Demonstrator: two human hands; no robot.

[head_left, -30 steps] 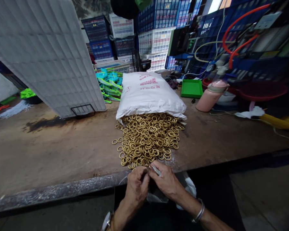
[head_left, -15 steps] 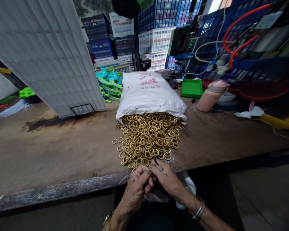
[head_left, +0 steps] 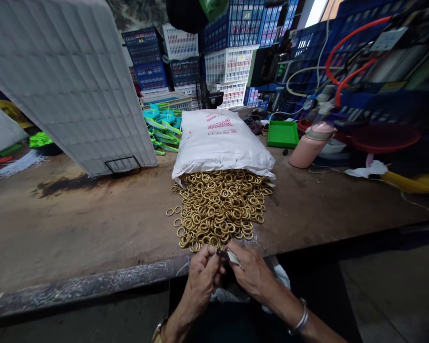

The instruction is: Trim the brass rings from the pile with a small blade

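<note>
Running from nine o'clock round to three, a worn brown table (head_left: 110, 228), with a scuffed, shiny edge (head_left: 93, 281) on the six o'clock side. At ten, a tall ribbed white panel (head_left: 75, 81). At twelve, a plump white sack (head_left: 221, 145) lying flat, open end toward six. Possible trouble there: a further spill, from a tug at the lip or from rings being drawn out beneath it.

Just below, at dead centre, the heap of brass-coloured rings (head_left: 221, 205), spread on bare wood with no rim around it. Likeliest loss, as a judgement: rings over the edge, from a knuckle brushing the lowest part of the pile. Well apart at two o'clock, a pink bottle (head_left: 309, 148); little risk.

At five o'clock, the right hand (head_left: 254, 270), thumb and forefinger pinching a small tool (head_left: 233, 257), pale along the part held. Toward half past six, the left hand (head_left: 202, 274), thumb and forefinger brought close together, other fingers curled; cannot tell whether around a ring. Tool's dark end right beside those left fingertips. Main hazard, probably: a nicked thumb or dropped piece, from a slack pinch or too hard a push.
</note>
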